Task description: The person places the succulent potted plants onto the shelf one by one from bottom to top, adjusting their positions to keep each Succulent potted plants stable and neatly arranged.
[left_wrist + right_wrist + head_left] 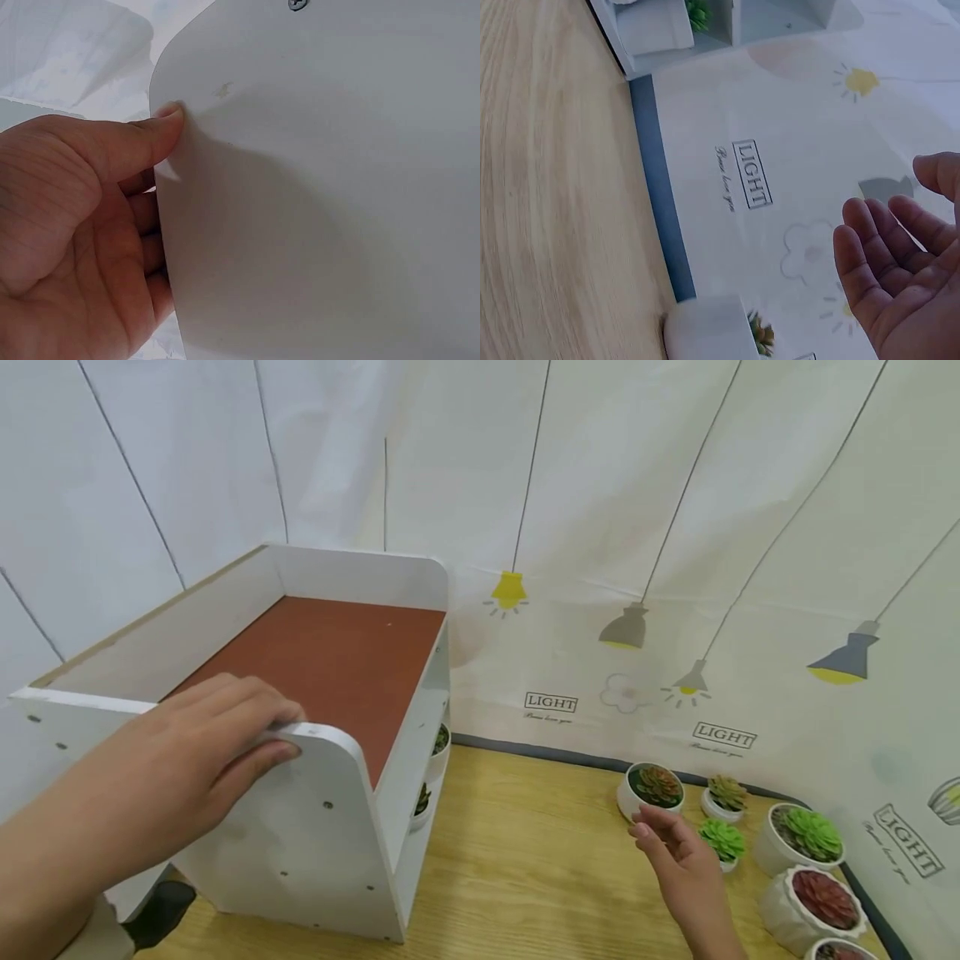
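White shelf unit (300,827) on the bench (510,843), upright, off to the left, with raised sides around a reddish-brown top board (345,652) and small screws dotted over the near side panel. Clamped onto that panel's top edge near its rounded corner: left grip (195,743), thumb flat on the outer face, fingers hooked over to the inner side, hardly any space between beyond the board's thickness. Inside the unit, facing right, small potted plants (422,802) on the shelves, partly hidden by the side.

Over the wood-grain surface to the right, right grip (686,868) half curled and relaxed, thumb apart from the fingers, holding nothing. Nearest to its fingertips, a rust-and-green succulent in a white pot (656,785); contact impossible to confirm. Clustered beyond and beside: a small orange-tinged succulent (726,793), a small bright green one (722,842), a larger green one (806,835), a dark red one in a fluted pot (817,902), and another cut off at the bottom edge.

Behind everything, pale wall covering (465,468) printed with hanging lamps and "LIGHT", edged below in blue-grey (540,750).
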`<state>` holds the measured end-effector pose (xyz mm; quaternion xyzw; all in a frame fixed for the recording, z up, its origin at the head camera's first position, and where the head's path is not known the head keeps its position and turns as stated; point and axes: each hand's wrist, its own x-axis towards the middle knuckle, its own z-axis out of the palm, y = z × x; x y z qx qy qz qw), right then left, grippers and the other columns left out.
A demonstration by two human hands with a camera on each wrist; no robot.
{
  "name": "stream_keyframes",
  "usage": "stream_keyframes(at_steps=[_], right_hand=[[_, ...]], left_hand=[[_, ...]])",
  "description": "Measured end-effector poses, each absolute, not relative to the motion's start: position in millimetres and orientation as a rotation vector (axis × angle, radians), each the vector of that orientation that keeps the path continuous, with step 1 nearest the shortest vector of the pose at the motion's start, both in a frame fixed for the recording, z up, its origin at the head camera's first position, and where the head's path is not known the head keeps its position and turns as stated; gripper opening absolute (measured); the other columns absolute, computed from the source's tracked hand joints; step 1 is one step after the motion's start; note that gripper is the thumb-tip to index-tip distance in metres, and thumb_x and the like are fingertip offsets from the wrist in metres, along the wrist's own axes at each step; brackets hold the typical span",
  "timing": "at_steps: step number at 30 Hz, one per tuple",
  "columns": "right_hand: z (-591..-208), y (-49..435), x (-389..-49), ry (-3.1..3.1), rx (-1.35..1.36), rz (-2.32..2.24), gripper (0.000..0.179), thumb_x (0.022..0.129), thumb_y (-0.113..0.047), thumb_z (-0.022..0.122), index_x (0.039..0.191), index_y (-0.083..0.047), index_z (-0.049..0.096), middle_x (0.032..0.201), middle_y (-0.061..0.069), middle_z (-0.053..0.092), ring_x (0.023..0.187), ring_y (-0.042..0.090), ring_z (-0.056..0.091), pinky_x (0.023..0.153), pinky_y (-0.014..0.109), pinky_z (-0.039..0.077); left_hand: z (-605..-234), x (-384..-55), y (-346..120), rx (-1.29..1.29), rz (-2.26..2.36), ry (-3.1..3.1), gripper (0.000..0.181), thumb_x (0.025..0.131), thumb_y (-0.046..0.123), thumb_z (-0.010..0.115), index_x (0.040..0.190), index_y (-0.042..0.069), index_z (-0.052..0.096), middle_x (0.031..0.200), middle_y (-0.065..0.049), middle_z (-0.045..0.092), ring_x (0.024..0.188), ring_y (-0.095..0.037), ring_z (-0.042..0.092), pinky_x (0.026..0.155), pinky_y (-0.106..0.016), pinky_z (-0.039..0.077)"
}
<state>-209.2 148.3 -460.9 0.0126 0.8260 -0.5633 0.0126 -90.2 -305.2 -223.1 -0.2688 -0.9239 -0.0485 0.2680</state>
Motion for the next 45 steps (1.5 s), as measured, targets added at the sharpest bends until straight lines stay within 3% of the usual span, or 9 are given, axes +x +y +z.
stream_keyframes(at_steps=[4, 10, 22, 30, 38, 41, 44, 45], right_hand=[[-462.7, 160.9, -207.2, 2.599, 0.086, -1.797, 0.05, 0.107, -0.042, 0.058, 0.144, -0.009, 0.054, 0.117, -0.025, 0.064, 0.102, -0.007, 0.065, 0.085, 0.012, 0.054], [-462.9, 177.9, -199.3, 2.623, 0.12, -1.836, 0.052, 0.109, -0.037, 0.054, 0.147, -0.002, 0.048, 0.109, -0.034, 0.059, 0.098, -0.014, 0.062, 0.083, 0.008, 0.053], [-456.7, 203.7, -181.1, 2.793, 0.475, -1.694, 0.048, 0.107, -0.033, 0.06, 0.146, -0.006, 0.053, 0.1, -0.037, 0.053, 0.09, -0.023, 0.053, 0.074, 0.002, 0.047], [-464.7, 226.2, -174.4, 2.864, 0.68, -1.665, 0.049, 0.107, -0.035, 0.057, 0.145, -0.003, 0.055, 0.108, -0.021, 0.058, 0.083, -0.025, 0.051, 0.068, 0.001, 0.046], [-486.6, 265.3, -173.7, 2.819, 0.701, -1.785, 0.046, 0.106, -0.03, 0.059, 0.142, -0.002, 0.054, 0.096, -0.036, 0.053, 0.084, -0.023, 0.054, 0.066, 0.003, 0.048], [-493.0, 277.8, -175.6, 2.786, 0.733, -1.802, 0.052, 0.105, -0.033, 0.061, 0.146, -0.002, 0.05, 0.099, -0.037, 0.053, 0.086, -0.022, 0.053, 0.066, 0.003, 0.047], [-497.6, 285.6, -176.6, 2.787, 0.834, -1.728, 0.064, 0.103, -0.04, 0.063, 0.152, -0.004, 0.045, 0.105, -0.029, 0.053, 0.086, -0.02, 0.049, 0.065, 0.002, 0.044], [-499.8, 286.6, -176.0, 2.789, 0.87, -1.685, 0.069, 0.102, -0.044, 0.064, 0.155, -0.006, 0.042, 0.112, -0.024, 0.056, 0.091, -0.015, 0.053, 0.074, 0.005, 0.049]], left_hand=[[-225.2, -87.8, -307.4, -0.709, -0.132, -2.5, 0.025, 0.093, 0.01, 0.076, 0.109, 0.026, 0.065, 0.105, 0.02, 0.059, 0.097, -0.002, 0.051, 0.092, -0.019, 0.038], [-226.3, -86.6, -309.9, -0.711, -0.127, -2.503, 0.025, 0.093, 0.011, 0.076, 0.109, 0.027, 0.065, 0.105, 0.021, 0.058, 0.096, -0.001, 0.05, 0.091, -0.018, 0.038], [-228.8, -84.1, -312.6, -0.69, -0.124, -2.512, 0.028, 0.091, 0.011, 0.078, 0.11, 0.027, 0.065, 0.105, 0.021, 0.059, 0.096, 0.0, 0.05, 0.09, -0.016, 0.038], [-230.2, -84.5, -313.0, -0.692, -0.117, -2.511, 0.027, 0.092, 0.012, 0.077, 0.111, 0.027, 0.065, 0.105, 0.021, 0.059, 0.096, 0.0, 0.051, 0.09, -0.018, 0.039], [-232.0, -84.8, -311.9, -0.695, -0.129, -2.501, 0.026, 0.092, 0.012, 0.077, 0.11, 0.026, 0.065, 0.105, 0.02, 0.059, 0.096, -0.001, 0.051, 0.091, -0.018, 0.038], [-232.9, -84.8, -312.0, -0.698, -0.134, -2.499, 0.027, 0.091, 0.012, 0.078, 0.11, 0.026, 0.065, 0.105, 0.02, 0.059, 0.096, -0.001, 0.051, 0.09, -0.017, 0.039], [-233.4, -84.7, -312.4, -0.694, -0.132, -2.498, 0.027, 0.091, 0.012, 0.078, 0.11, 0.026, 0.065, 0.105, 0.02, 0.059, 0.095, -0.001, 0.051, 0.09, -0.017, 0.039], [-233.6, -84.7, -312.5, -0.694, -0.132, -2.498, 0.027, 0.091, 0.012, 0.078, 0.11, 0.026, 0.065, 0.104, 0.02, 0.059, 0.095, 0.0, 0.051, 0.089, -0.017, 0.039]])
